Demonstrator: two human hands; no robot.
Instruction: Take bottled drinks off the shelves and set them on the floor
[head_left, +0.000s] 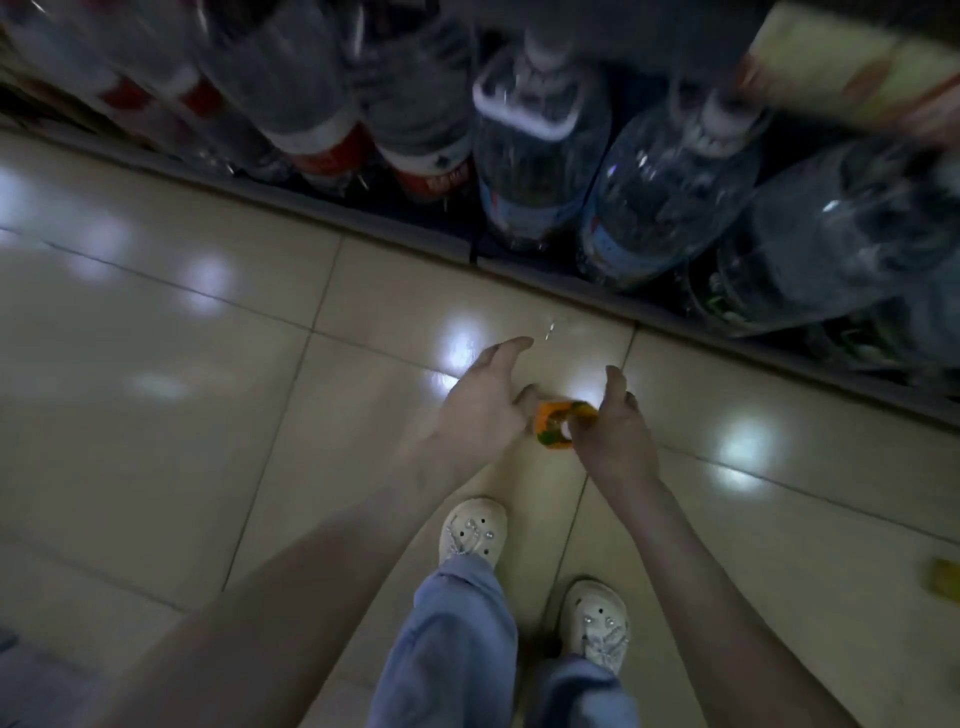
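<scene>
Glossy floor tiles fill our view. Our right hand curls its fingers round a small orange bottle with green print, low over the tiles. Our left hand hovers spread beside it, gripping nothing. We judge this one nearly down. Many large water bottles still crowd the bottom shelf.

Scene was dim, colours muted, grey cast overall. Glossy floor threw back soft white glare patches from overhead lamps, brightest near frame centre. Shelf interior lay dark. Water bottles along top were smeared by motion blur and stretched by wide-angle bend toward edges. Orange bottle looked soft, detail lost. Shoes stayed fairly sharp.
</scene>
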